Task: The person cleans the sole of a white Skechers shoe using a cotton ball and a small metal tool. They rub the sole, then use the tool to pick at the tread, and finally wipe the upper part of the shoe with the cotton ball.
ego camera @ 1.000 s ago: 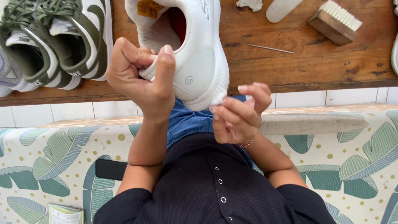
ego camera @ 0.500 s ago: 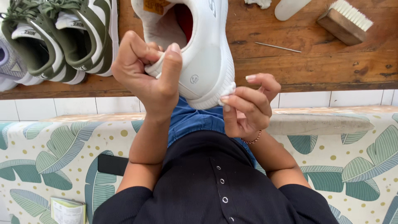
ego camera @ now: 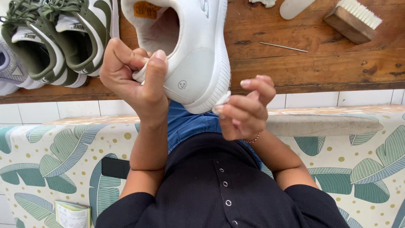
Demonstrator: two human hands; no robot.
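Since the earlier frame the right hand [ego camera: 244, 110] has come up closer to the heel of the white shoe [ego camera: 194, 50], w/ the shoe sitting a bit lower and nearer in view; left hand [ego camera: 135, 78] grips as before. Left hand is closed tight on the shoe's heel collar, thumb pressed over the rim, fingers curled inside the opening; shoe is held up in front of the body, heel toward the camera, toe over the wooden tabletop [ego camera: 320, 63]. Right hand is pinched shut on a small white wad [ego camera: 221, 101], prob. cloth or wipe, can't tell which; wad touches the ribbed sole edge at the heel's lower right. Green-and-white sneakers [ego camera: 55, 38] stand on the table to the left, well apart from the hands; a wooden brush [ego camera: 352, 21] w/ white bristles lies top right; a thin stick [ego camera: 282, 47] lies between brush and shoe; a pale insole [ego camera: 295, 6] at the top edge. Below, a leaf-print cloth [ego camera: 50, 160] covers the near surface; a black phone [ego camera: 114, 167] lies on it beside the left forearm.
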